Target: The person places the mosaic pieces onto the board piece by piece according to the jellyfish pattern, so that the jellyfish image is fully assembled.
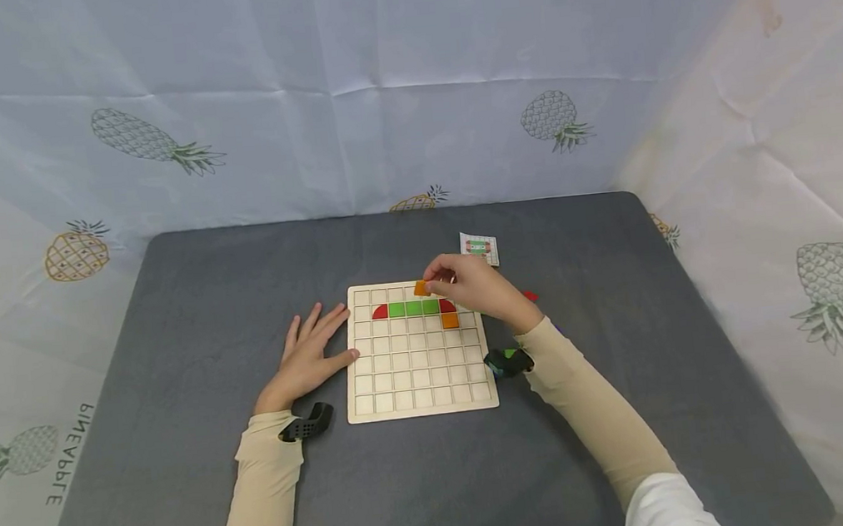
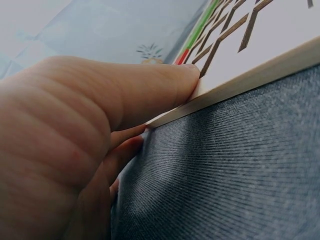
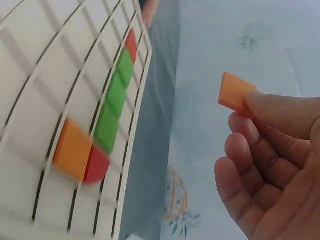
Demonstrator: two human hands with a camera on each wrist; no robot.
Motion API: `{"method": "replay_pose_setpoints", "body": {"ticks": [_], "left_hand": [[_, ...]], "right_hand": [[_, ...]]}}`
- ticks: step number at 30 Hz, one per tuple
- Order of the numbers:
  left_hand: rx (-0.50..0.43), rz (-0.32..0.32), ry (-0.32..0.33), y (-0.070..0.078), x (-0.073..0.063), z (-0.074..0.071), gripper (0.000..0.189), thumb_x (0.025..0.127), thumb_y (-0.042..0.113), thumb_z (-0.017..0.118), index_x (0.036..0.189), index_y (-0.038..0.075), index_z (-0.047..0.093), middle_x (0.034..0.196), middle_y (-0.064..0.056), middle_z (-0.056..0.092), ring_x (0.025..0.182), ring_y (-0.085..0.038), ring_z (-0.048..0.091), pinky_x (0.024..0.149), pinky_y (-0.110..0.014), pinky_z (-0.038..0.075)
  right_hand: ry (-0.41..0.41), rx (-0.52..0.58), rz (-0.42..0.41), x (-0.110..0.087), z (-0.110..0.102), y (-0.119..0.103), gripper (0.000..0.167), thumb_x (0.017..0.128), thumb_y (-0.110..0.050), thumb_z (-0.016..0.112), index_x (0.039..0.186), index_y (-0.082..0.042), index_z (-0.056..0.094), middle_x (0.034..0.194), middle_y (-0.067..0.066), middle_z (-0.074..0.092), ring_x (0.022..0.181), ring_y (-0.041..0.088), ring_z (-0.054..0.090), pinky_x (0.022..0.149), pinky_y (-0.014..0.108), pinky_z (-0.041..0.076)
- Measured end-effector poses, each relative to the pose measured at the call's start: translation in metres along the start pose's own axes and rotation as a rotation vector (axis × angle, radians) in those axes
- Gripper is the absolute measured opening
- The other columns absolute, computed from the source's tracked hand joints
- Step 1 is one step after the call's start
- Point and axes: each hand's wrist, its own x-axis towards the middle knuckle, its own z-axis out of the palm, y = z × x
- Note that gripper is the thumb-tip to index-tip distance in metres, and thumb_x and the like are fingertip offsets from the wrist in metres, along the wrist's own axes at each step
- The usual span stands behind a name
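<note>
A pale wooden grid board [image 1: 419,372] lies on the dark table. Across its second row run a red quarter-round tile [image 1: 380,312], several green square tiles [image 1: 414,308] and another red tile [image 1: 447,304]. One orange square tile [image 1: 450,321] sits just below that right-hand red tile. My right hand [image 1: 478,285] pinches a second orange tile [image 3: 235,93] between thumb and fingertips, raised above the board's far edge. With its fingers spread, my left hand [image 1: 309,358] rests at the board's left edge; its thumb [image 2: 165,87] touches the rim.
Behind the right hand lies a small pattern card [image 1: 490,248], partly covered by it. Right of the board, a red piece [image 1: 530,295] and a green piece [image 1: 510,354] peek out around the right forearm. Pineapple-print cloth [image 1: 349,119] hangs behind the grey table [image 1: 241,270].
</note>
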Motion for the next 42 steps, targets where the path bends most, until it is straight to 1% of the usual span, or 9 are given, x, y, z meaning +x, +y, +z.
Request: {"method": "replay_pose_setpoints", "body": {"ticks": [4, 9, 13, 18, 27, 31, 34, 40, 42], "left_hand": [[-0.002, 0.000, 0.000, 0.000, 0.000, 0.000, 0.079, 0.093, 0.035, 0.072, 0.159, 0.014, 0.035, 0.168, -0.010, 0.028, 0.160, -0.036, 0.002, 0.126, -0.058, -0.013], [0.002, 0.001, -0.002, -0.001, 0.001, -0.001, 0.079, 0.093, 0.036, 0.071, 0.159, 0.015, 0.035, 0.168, -0.009, 0.028, 0.160, -0.036, 0.003, 0.126, -0.058, -0.012], [0.003, 0.001, -0.003, -0.003, 0.000, -0.001, 0.078, 0.093, 0.037, 0.071, 0.159, 0.015, 0.035, 0.168, -0.009, 0.029, 0.160, -0.036, 0.003, 0.126, -0.059, -0.012], [0.010, 0.014, 0.006, -0.003, 0.000, 0.001, 0.078, 0.093, 0.037, 0.071, 0.159, 0.014, 0.036, 0.167, -0.011, 0.030, 0.159, -0.038, 0.005, 0.126, -0.060, -0.011], [0.010, 0.003, -0.009, -0.003, 0.001, -0.001, 0.079, 0.093, 0.038, 0.071, 0.159, 0.015, 0.035, 0.168, -0.009, 0.028, 0.160, -0.036, 0.003, 0.126, -0.059, -0.012], [0.013, 0.003, -0.005, -0.004, 0.001, 0.000, 0.079, 0.093, 0.038, 0.071, 0.159, 0.016, 0.035, 0.168, -0.009, 0.029, 0.160, -0.035, 0.003, 0.126, -0.058, -0.012], [0.016, 0.002, -0.004, -0.004, 0.001, 0.001, 0.079, 0.093, 0.038, 0.071, 0.159, 0.016, 0.035, 0.168, -0.008, 0.029, 0.160, -0.035, 0.003, 0.126, -0.058, -0.012], [0.011, 0.008, -0.006, -0.003, 0.001, 0.000, 0.079, 0.093, 0.037, 0.071, 0.160, 0.015, 0.035, 0.168, -0.009, 0.028, 0.160, -0.036, 0.003, 0.126, -0.059, -0.012], [0.013, 0.008, -0.005, -0.003, 0.001, 0.000, 0.079, 0.093, 0.037, 0.071, 0.159, 0.015, 0.035, 0.168, -0.009, 0.028, 0.160, -0.036, 0.004, 0.126, -0.059, -0.012]], "right_hand": [[-0.034, 0.031, -0.029, 0.013, 0.009, -0.008, 0.011, 0.101, -0.017, 0.063, 0.108, -0.011, 0.070, 0.097, 0.004, 0.070, 0.083, 0.016, 0.061, 0.069, 0.028, 0.051], [-0.071, 0.025, -0.045, 0.028, 0.022, -0.017, 0.011, 0.101, -0.017, 0.063, 0.107, -0.010, 0.070, 0.097, 0.004, 0.070, 0.085, 0.015, 0.061, 0.074, 0.027, 0.052], [-0.099, 0.022, -0.048, 0.037, 0.034, -0.021, 0.011, 0.100, -0.016, 0.066, 0.106, -0.009, 0.071, 0.095, 0.005, 0.071, 0.082, 0.015, 0.061, 0.073, 0.025, 0.051], [-0.140, 0.031, -0.019, 0.042, 0.047, -0.017, 0.011, 0.100, -0.019, 0.066, 0.105, -0.011, 0.071, 0.093, 0.003, 0.070, 0.077, 0.015, 0.058, 0.067, 0.023, 0.047], [-0.160, 0.025, 0.011, 0.046, 0.062, -0.009, 0.009, 0.099, -0.017, 0.067, 0.104, -0.011, 0.072, 0.093, 0.003, 0.071, 0.077, 0.013, 0.060, 0.067, 0.022, 0.048], [-0.181, 0.000, 0.021, 0.048, 0.069, -0.007, 0.008, 0.099, -0.016, 0.066, 0.102, -0.011, 0.073, 0.092, 0.002, 0.073, 0.073, 0.010, 0.060, 0.067, 0.021, 0.047], [-0.197, -0.035, 0.031, 0.048, 0.073, -0.007, 0.009, 0.099, -0.016, 0.065, 0.101, -0.013, 0.074, 0.091, 0.001, 0.074, 0.069, 0.010, 0.059, 0.066, 0.022, 0.047], [-0.200, -0.149, 0.025, 0.049, 0.080, -0.008, 0.011, 0.099, -0.020, 0.065, 0.099, -0.018, 0.076, 0.102, -0.003, 0.072, 0.077, 0.011, 0.058, 0.069, 0.025, 0.048], [-0.204, -0.171, 0.021, 0.049, 0.081, -0.008, 0.012, 0.099, -0.020, 0.065, 0.097, -0.018, 0.077, 0.103, -0.003, 0.071, 0.080, 0.011, 0.058, 0.071, 0.025, 0.049]]}}
